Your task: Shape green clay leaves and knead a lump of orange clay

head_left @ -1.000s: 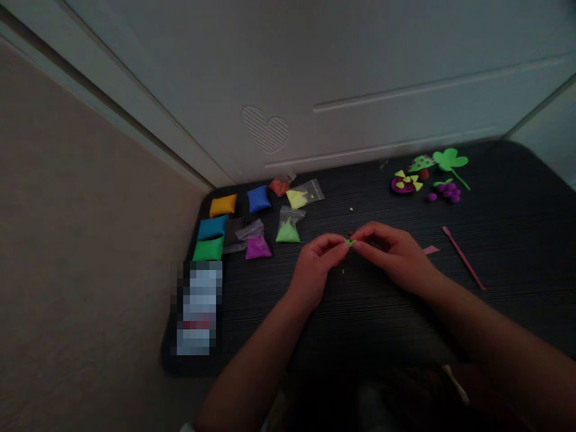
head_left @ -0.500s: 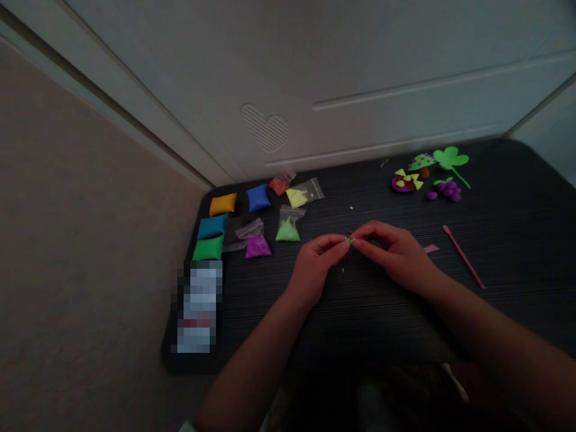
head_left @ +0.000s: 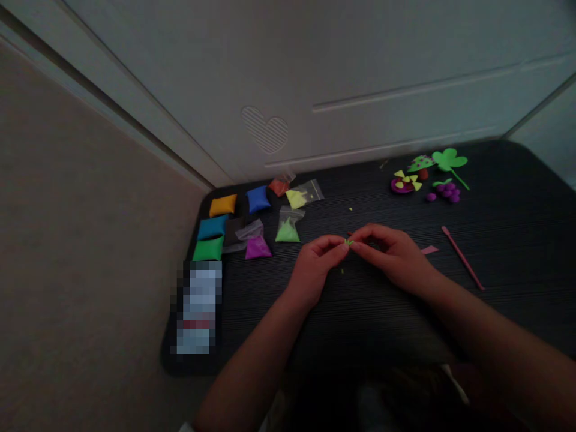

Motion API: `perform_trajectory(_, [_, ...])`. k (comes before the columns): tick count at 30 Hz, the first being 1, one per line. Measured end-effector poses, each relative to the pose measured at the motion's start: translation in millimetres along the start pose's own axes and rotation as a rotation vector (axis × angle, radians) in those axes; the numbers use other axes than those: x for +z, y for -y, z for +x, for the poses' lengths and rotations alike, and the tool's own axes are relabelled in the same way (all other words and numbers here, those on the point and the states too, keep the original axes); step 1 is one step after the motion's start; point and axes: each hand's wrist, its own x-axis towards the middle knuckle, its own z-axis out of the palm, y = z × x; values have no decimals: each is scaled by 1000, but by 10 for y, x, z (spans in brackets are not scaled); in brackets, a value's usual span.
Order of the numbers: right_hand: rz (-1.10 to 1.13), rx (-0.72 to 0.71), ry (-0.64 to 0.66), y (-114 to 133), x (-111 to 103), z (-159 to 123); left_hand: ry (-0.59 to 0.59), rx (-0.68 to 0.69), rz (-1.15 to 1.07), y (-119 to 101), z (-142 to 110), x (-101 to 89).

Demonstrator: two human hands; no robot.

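Over the middle of the black table, my left hand (head_left: pixel 315 264) and my right hand (head_left: pixel 391 251) meet at the fingertips. Between them is a tiny piece of light green modelling clay (head_left: pixel 348 242), pinched from both sides. My fingers cover most of it, so its full shape is hidden. A small reddish bit (head_left: pixel 350 233) shows just behind the fingertips; what it belongs to is unclear. Below the hands a green crumb (head_left: pixel 342 271) lies on the tabletop, and a yellow crumb (head_left: pixel 351 209) lies beyond them.
Several clay packets, including a green bag (head_left: pixel 288 231) and a purple one (head_left: pixel 258 246), lie left. A blurred-out phone-like object (head_left: pixel 198 306) is nearer. Right are a pink tool (head_left: pixel 462 258), a pink flat piece (head_left: pixel 431 249), purple grapes (head_left: pixel 449 192) and a green clover (head_left: pixel 450 159). A white panel (head_left: pixel 360 78) stands behind.
Both hands keep their pinch on the green clay, with only a very slight shift of the fingers. The view has tilted a little; the things on the table stay where they were.
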Motion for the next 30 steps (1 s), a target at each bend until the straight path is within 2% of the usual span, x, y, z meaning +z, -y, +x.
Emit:
perform_trajectory(9, [10,-3,-24,-23,10,6,-1,42,-32,20,0,5])
perform_trajectory(22, [10,-9,-8,-6,0,8,4,-9,-33,-36,-13,20])
perform_trajectory(30, [26,14,7,-22,7,8,18,-1,-26,16,6,-18])
